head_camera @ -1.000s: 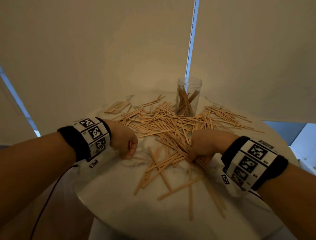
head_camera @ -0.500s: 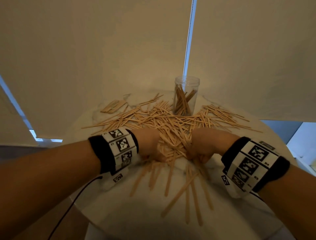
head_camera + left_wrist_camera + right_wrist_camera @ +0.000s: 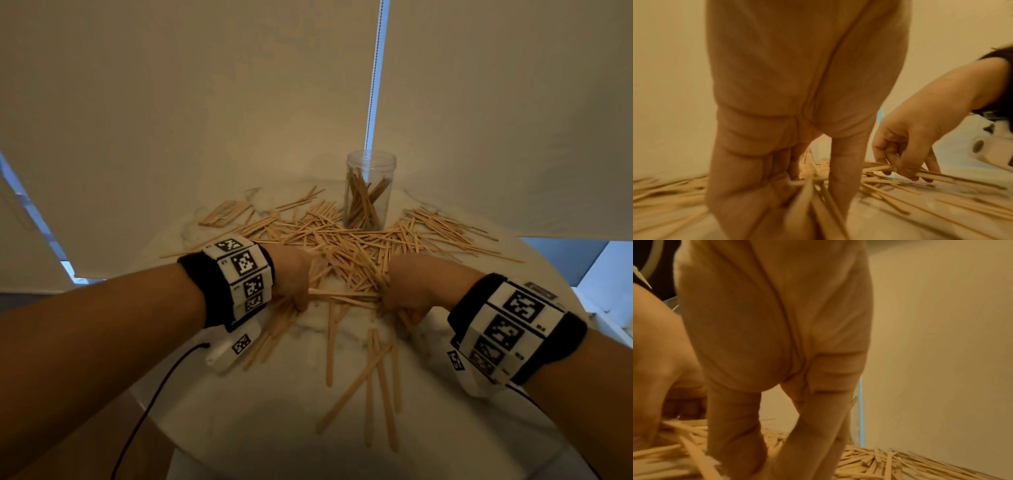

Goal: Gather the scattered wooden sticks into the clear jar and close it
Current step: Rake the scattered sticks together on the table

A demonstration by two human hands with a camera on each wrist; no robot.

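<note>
Many thin wooden sticks (image 3: 346,246) lie scattered in a pile across the round marble table (image 3: 274,428). The clear jar (image 3: 370,192) stands upright and uncapped behind the pile, with several sticks inside. My left hand (image 3: 300,298) is at the pile's near left edge, fingers curled down round a bunch of sticks (image 3: 803,199). My right hand (image 3: 394,301) faces it a short way to the right. In the left wrist view the right hand (image 3: 904,170) pinches several sticks just above the table. A few sticks bridge the gap between both hands.
Loose sticks (image 3: 373,373) point toward me on the near part of the table. A small flat stack of sticks (image 3: 226,213) lies at the far left. Pale roller blinds (image 3: 205,102) hang close behind the table. A cable (image 3: 150,404) trails from my left wrist.
My left hand has moved right from the bare table into the pile and closed on sticks. The right hand stayed in place. Sticks between the hands have been pushed together.
</note>
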